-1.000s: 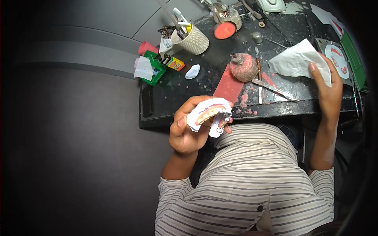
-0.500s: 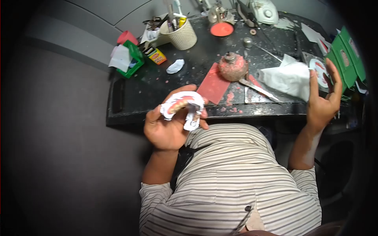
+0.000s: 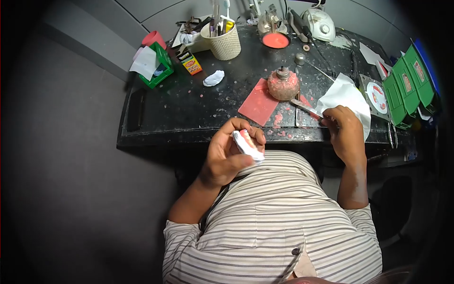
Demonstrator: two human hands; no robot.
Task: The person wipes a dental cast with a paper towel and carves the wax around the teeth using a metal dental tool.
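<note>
In my left hand (image 3: 222, 154) is a white plaster dental cast (image 3: 246, 150) carrying pink wax and a row of artificial teeth. It is tilted on its side, with my thumb and fingers around its edges, just in front of the bench. My right hand (image 3: 347, 132) is at the bench's front edge, fingers closed on the handle end of a wax knife (image 3: 307, 108). The knife's blade end points toward a spirit lamp (image 3: 283, 84) flecked with pink wax. A pink wax sheet (image 3: 259, 103) lies left of the lamp. White cloth or tissue (image 3: 347, 97) lies behind my right hand.
A woven white cup (image 3: 222, 45) of tools, a small yellow-and-black box (image 3: 190, 63) and a green basket (image 3: 163, 78) stand at back left. Farther back sits a dish of pink wax (image 3: 275, 40). Green boxes (image 3: 406, 87) stand at right. Wax crumbs dot the black bench (image 3: 189, 113).
My right hand has come left and down from the white cloth to the wax knife, its fingers closing. My left hand has moved right and turned the cast onto its side.
</note>
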